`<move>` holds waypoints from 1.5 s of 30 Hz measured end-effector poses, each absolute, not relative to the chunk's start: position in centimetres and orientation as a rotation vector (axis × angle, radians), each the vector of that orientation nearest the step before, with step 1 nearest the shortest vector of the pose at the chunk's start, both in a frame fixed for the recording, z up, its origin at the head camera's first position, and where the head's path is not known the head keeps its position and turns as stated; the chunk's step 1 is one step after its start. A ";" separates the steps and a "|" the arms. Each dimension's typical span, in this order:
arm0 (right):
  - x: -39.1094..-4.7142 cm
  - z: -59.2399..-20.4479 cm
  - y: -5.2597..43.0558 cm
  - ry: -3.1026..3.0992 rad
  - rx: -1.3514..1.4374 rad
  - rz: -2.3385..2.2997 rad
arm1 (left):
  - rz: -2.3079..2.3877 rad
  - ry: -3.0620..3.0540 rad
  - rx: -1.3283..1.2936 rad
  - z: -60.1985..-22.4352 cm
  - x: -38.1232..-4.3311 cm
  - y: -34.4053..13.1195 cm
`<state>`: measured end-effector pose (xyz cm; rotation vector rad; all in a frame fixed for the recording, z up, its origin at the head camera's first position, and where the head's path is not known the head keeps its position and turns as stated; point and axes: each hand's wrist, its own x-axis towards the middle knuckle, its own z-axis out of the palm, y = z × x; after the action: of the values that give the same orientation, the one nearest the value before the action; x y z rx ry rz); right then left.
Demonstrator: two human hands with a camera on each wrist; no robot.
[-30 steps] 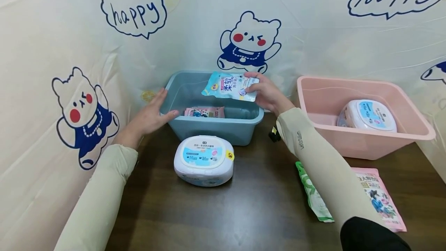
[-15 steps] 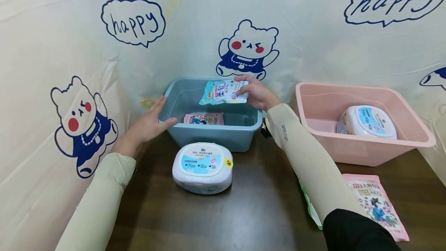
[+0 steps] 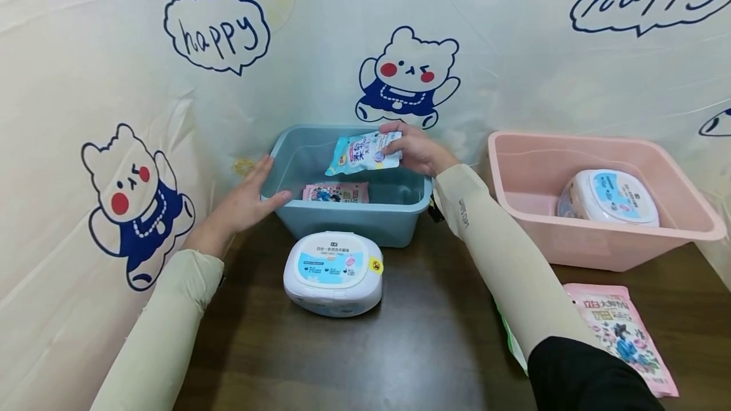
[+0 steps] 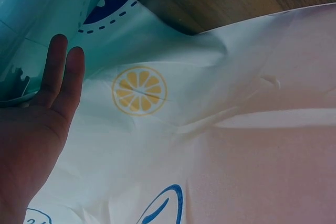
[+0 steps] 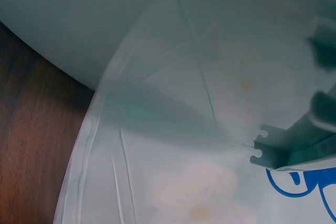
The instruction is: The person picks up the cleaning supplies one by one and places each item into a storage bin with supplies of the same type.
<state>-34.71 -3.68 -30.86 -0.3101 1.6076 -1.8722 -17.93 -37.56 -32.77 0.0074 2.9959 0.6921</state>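
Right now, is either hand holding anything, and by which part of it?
In the head view, the right hand holds the light-blue pouch by its right end; the left hand just touches the left end of the blue bin.

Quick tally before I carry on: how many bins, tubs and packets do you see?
Bins: 2 (blue bin, pink bin)
Tubs: 2 (loose tub, binned tub)
Packets: 4 (blue packet in the right hand, binned pink packet, loose pink packet, green-edged packet mostly hidden by the right sleeve)
Total: 8
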 end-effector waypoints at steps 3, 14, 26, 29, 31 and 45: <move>-34.7 -30.8 -3.7 1.625 -0.314 -1.854 | 0.705 2.995 0.004 -32.9 -18.0 -37.7; -34.5 -30.7 -3.9 1.597 -0.340 -1.737 | 0.716 2.991 -0.002 -33.0 -18.0 -37.7; -34.4 -30.8 -3.9 1.520 -0.406 -1.684 | 0.724 2.984 -0.025 -32.9 -17.9 -37.6; -34.4 -30.8 -3.9 1.495 -0.393 -1.696 | 0.732 2.985 -0.028 -33.0 -17.9 -37.6; -34.4 -30.7 -3.9 1.493 -0.385 -1.692 | 0.734 2.987 -0.025 -32.9 -17.9 -37.6; -33.8 -30.8 -4.6 1.934 -0.497 -1.413 | 0.742 2.993 -0.022 -32.9 -17.8 -37.5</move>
<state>-33.76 -4.61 -30.75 -0.4974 1.9337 -1.4128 -17.81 -37.54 -32.89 -0.0221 2.9931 0.7423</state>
